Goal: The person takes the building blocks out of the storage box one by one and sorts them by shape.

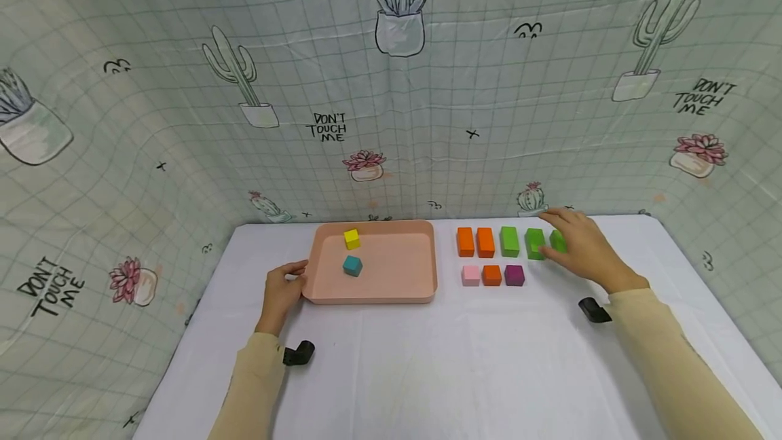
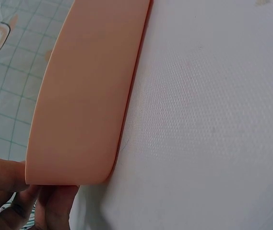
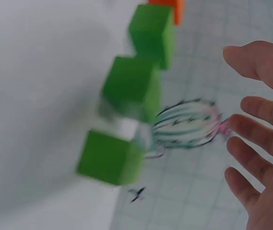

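Observation:
My left hand [image 1: 282, 294] holds the left side of a pink-orange tray [image 1: 391, 296], its fingers bent at the rim and outer wall near the front corner. The left wrist view shows the tray's front wall [image 2: 86, 96] close up. Inside the tray lie a yellow cube [image 1: 351, 239] and a teal cube [image 1: 352, 265]. My right hand [image 1: 583, 250] hovers over the right end of the block row, fingers spread and nothing in them. Below it are a green block [image 1: 558, 241], partly covered in the head view, and another green block [image 1: 534, 244].
Left of these stand a third green block [image 1: 510, 242] and two orange blocks [image 1: 466, 242]. Before them sit a pink cube [image 1: 470, 276], an orange cube [image 1: 491, 275] and a purple cube [image 1: 514, 275]. A patterned cloth [image 1: 427, 100] hangs behind the white table [image 1: 403, 372].

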